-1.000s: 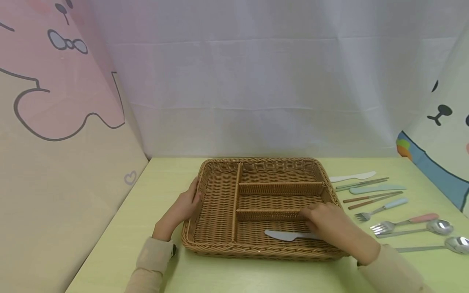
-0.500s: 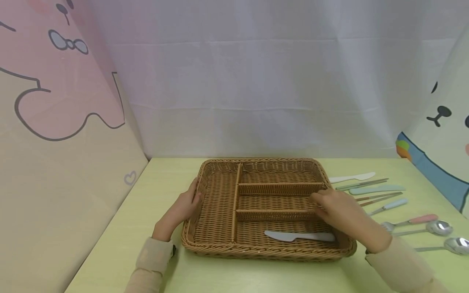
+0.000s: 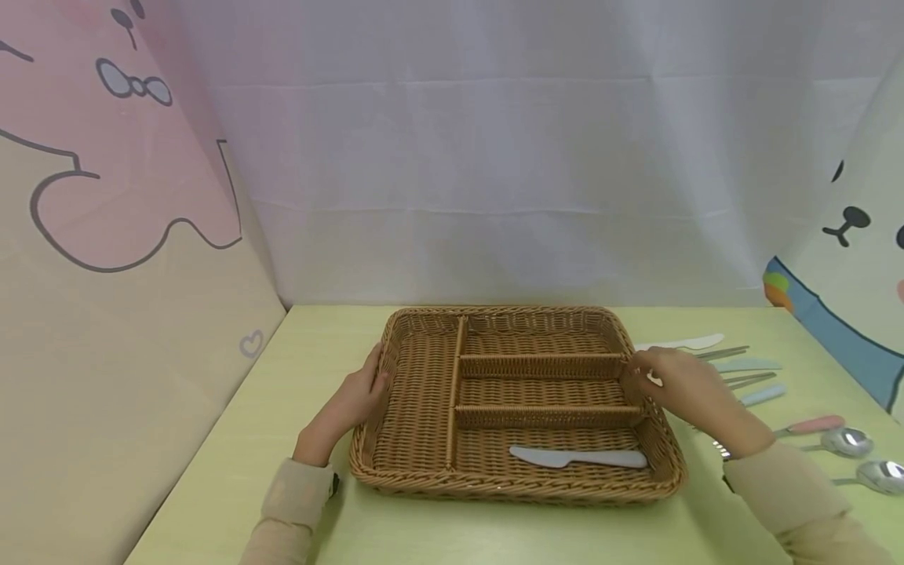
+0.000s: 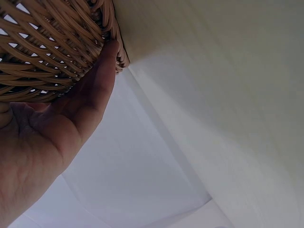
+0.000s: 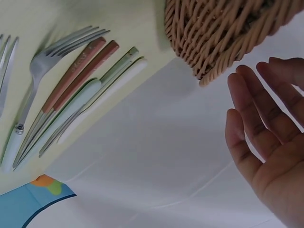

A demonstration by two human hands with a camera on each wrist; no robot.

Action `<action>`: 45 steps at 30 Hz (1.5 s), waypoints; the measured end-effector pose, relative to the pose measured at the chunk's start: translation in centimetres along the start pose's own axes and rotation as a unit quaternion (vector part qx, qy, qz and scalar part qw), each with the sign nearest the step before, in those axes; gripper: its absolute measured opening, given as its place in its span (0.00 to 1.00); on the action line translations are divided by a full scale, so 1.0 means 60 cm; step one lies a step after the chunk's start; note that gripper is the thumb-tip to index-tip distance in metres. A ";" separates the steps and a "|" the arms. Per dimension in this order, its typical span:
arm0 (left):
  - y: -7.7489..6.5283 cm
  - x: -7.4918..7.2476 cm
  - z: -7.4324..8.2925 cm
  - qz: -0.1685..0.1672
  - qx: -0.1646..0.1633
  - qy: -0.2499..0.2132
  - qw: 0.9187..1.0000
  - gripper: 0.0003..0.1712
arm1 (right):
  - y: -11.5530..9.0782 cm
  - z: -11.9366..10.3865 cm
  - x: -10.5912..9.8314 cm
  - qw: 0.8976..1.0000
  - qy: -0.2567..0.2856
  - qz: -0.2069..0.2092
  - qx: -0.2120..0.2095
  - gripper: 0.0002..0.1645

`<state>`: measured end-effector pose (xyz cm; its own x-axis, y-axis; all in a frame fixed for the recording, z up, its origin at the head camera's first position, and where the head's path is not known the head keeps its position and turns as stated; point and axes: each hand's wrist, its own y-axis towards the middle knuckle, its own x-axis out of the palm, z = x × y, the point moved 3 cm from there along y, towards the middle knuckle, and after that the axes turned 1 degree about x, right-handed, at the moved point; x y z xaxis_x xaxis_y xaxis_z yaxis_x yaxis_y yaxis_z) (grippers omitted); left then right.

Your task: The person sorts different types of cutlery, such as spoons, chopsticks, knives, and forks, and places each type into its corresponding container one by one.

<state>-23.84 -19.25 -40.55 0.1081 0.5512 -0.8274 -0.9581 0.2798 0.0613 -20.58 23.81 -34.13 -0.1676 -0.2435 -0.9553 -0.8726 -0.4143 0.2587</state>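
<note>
On the pale table (image 3: 325, 337), the basket (image 3: 494, 488) stands flat: one long comp. on the left, three on the right, one behind another. One knife (image 3: 582, 457) lies in the front right comp., blade to the left.

L hand (image 3: 356, 396) is on the basket's outer left side, fingers nearly straight against the weave, prob. just steadying it. R hand (image 3: 681, 386) hangs at the right rim, fingers parted & loosely bent w/ nothing in them; can't tell if they touch the rim.

Right of the basket, some partly hidden: white knife (image 3: 699, 343), green knife (image 3: 749, 366), chopsticks (image 5: 71, 75), 2 forks (image 5: 45, 59), 2 spoons (image 3: 847, 441), all on the table.

Step in hand looks like sorting pieces into comps., early on, R hand prob. btwn pieces. Next move would call for R hand over the loose row, pinching one handle & lifting it clear of close neighbours, L hand keeping the basket put. Chopsticks may roll or split up, so best taken as a pair.
</note>
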 end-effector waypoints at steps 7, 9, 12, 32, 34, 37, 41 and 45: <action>-0.001 0.000 -0.001 -0.004 -0.003 -0.004 1.000 0.34 | 0.001 0.037 0.008 0.998 0.013 -0.024 0.052 0.10; -0.001 0.000 -0.001 -0.005 -0.004 -0.005 1.000 0.34 | 0.001 0.047 0.012 0.998 0.011 -0.024 0.057 0.10; -0.001 0.000 -0.001 -0.002 0.000 -0.002 1.000 0.33 | -0.001 0.062 0.017 0.998 0.008 -0.027 0.064 0.11; 0.001 0.000 0.001 0.002 0.013 0.001 1.000 0.33 | -0.003 0.151 0.046 0.993 -0.014 -0.057 0.099 0.15; 0.001 0.000 0.002 0.000 0.011 0.000 1.000 0.33 | -0.005 0.158 0.048 0.993 -0.018 -0.059 0.099 0.15; 0.000 0.000 0.002 -0.003 0.009 0.000 1.000 0.33 | -0.006 0.167 0.053 0.992 -0.020 -0.064 0.103 0.15; -0.001 0.000 0.002 -0.003 0.007 -0.002 1.000 0.33 | -0.007 0.176 0.060 0.991 -0.022 -0.069 0.110 0.13; 0.000 0.000 0.001 -0.005 0.004 -0.004 1.000 0.34 | -0.009 0.185 0.067 0.990 -0.030 -0.076 0.116 0.10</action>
<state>-23.80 -19.21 -40.49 0.1191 0.5542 -0.8238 -0.9547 0.2918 0.0583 -25.88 32.78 -39.70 -0.0476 -0.1375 -0.9894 -0.9706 -0.2277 0.0783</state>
